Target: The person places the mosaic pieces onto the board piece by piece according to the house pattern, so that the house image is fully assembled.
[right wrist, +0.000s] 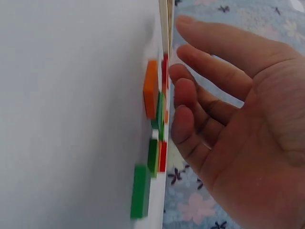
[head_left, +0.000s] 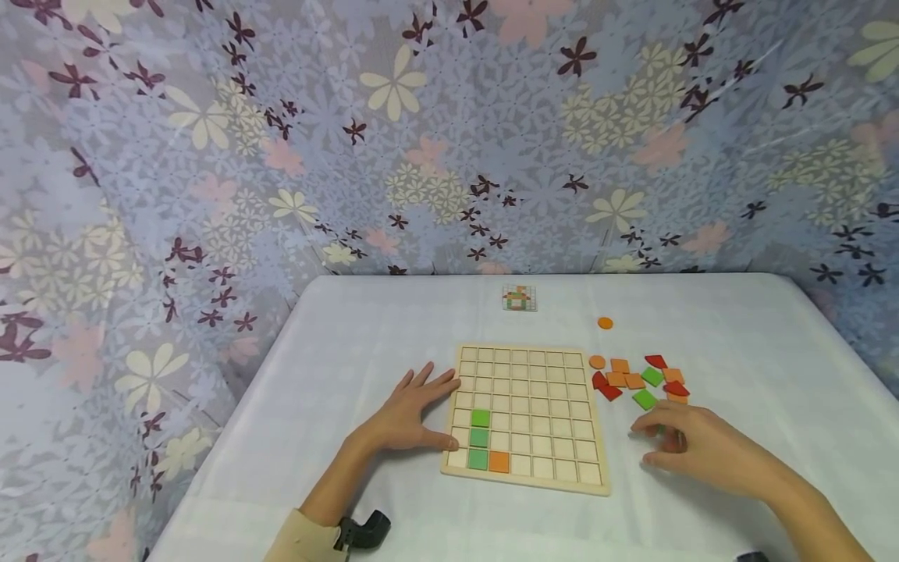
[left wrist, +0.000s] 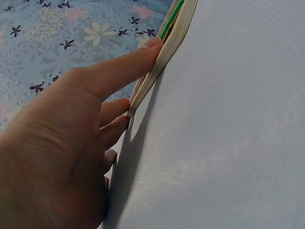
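Note:
A square wooden grid board (head_left: 540, 447) lies on the table with three green tiles (head_left: 479, 438) in a column near its lower left. An orange tile (head_left: 499, 462) fills the cell right of the lowest green one. My left hand (head_left: 414, 412) rests against the board's left edge, fingers spread, with the thumb (left wrist: 128, 67) on the rim in the left wrist view. Right of the board, my right hand (head_left: 702, 449) hovers with loosely bent fingers and nothing between them. Beneath it in the right wrist view are a green tile (right wrist: 140, 192) and an orange tile (right wrist: 151, 89).
Loose pieces lie beyond the right hand: orange squares (head_left: 620, 365), red pieces (head_left: 612, 393), green diamonds (head_left: 644, 400) and an orange disc (head_left: 597, 362). Another orange disc (head_left: 605, 323) sits farther back. A small pattern card (head_left: 519, 297) lies near the table's far edge, before a floral curtain (head_left: 449, 156).

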A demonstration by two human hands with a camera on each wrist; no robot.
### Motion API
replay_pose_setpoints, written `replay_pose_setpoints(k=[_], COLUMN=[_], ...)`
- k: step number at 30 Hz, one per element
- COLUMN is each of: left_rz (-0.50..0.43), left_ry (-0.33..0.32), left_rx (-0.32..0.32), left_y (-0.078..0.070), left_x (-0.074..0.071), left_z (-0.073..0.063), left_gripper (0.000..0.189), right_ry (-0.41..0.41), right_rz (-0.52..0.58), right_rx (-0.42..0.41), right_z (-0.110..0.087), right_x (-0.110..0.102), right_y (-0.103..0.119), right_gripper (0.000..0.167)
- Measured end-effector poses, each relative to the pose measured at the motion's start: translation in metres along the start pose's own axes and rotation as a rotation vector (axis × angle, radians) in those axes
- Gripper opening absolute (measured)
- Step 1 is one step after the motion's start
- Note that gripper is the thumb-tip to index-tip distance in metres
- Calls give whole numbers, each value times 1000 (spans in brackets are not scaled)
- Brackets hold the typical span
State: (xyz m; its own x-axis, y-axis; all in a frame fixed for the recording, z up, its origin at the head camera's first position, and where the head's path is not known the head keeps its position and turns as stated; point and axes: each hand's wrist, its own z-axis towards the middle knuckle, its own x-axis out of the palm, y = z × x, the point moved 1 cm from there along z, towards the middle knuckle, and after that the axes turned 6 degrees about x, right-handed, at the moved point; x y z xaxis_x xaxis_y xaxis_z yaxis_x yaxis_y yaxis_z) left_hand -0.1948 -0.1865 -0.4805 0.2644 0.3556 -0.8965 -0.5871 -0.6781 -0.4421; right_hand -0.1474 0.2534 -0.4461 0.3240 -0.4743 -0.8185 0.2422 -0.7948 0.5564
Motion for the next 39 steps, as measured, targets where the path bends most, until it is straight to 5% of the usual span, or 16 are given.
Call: replay_pose_setpoints(k=[18, 39], left_rz=[-7, -19], left_ry=[0, 1], left_rx=[2, -14], left_y=[0, -1], left_x=[-2, -2], left_z=[0, 0], left_gripper=[101, 101], right_ry=[90, 2], right_rz=[-52, -33], right_rx=[12, -103], right_z=[-5, 9], right_x=[-5, 10], right_y=[-14, 10], right_gripper=[30, 28])
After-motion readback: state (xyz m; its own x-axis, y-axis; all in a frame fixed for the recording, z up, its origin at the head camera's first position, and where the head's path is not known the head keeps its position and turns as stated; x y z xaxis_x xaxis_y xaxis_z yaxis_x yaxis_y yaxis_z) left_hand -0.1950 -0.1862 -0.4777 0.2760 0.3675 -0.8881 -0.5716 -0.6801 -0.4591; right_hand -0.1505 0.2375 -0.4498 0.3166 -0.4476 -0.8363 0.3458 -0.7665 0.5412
